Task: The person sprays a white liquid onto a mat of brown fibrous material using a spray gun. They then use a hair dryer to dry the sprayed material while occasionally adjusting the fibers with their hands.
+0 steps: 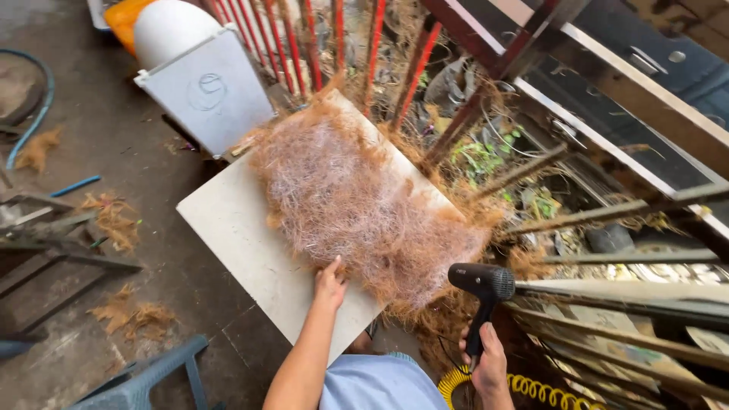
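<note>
Two hands: both the person's own, both engaged.
Left hand (329, 285): open, fingers flat, pressing the near edge of the fibre mat (357, 201).
Right hand (488, 361): closed around the grip of a black spray gun (481, 292), nozzle aimed left at the mat's near corner.
Hose: yellow coiled air hose (531, 389) runs from below the gun.
Fibre mat: brown coir-like layer spread over a pale board (243, 235), which leans tilted against a red-barred frame (304, 38).
Step in hand: judged as treating the laid fibre while it is held down.
Next move calls for: steady palm pressure, and an even sweep upward across the untreated area.
Relative position: mat lies ahead of both hands, touching the left.
</note>
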